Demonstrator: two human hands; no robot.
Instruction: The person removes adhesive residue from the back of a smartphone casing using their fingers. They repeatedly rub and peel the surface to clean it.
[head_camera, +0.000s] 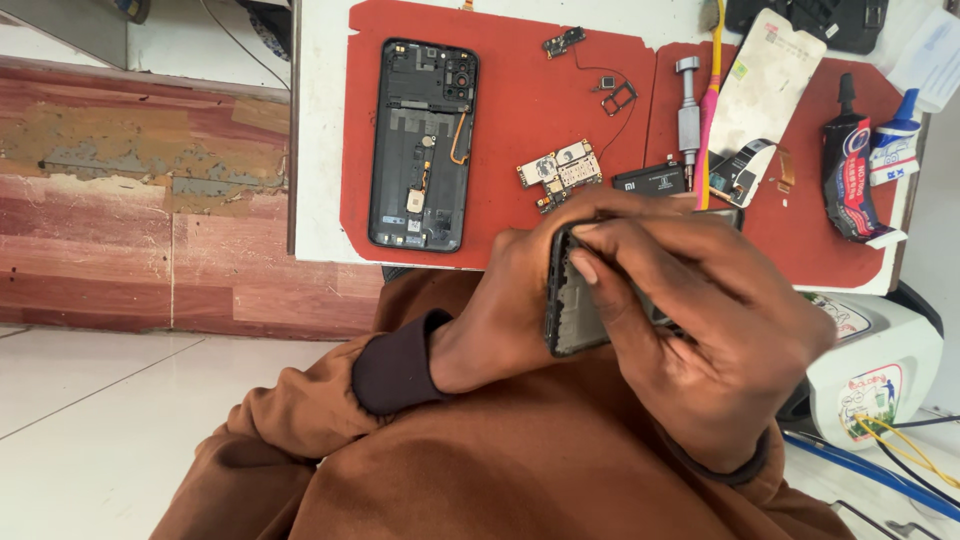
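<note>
Both hands hold a dark phone frame (572, 315) over my lap, tilted on edge below the table. My left hand (500, 310) grips it from the left and behind. My right hand (700, 330) wraps over it from the right, with fingertips pressed on its upper edge. Most of the frame is hidden by the fingers. On the red mat (520, 110) lie a black phone back cover (420, 145) with its inside up, a small circuit board (560, 172) and a black battery (650, 180).
The white table (318, 130) also carries a grey metal tool (688, 115), a pink and yellow toothbrush (714, 95), a white packet (765, 85), a glue tube (850, 170) and small loose parts (565, 42). A white device with cables (870, 380) stands at the lower right.
</note>
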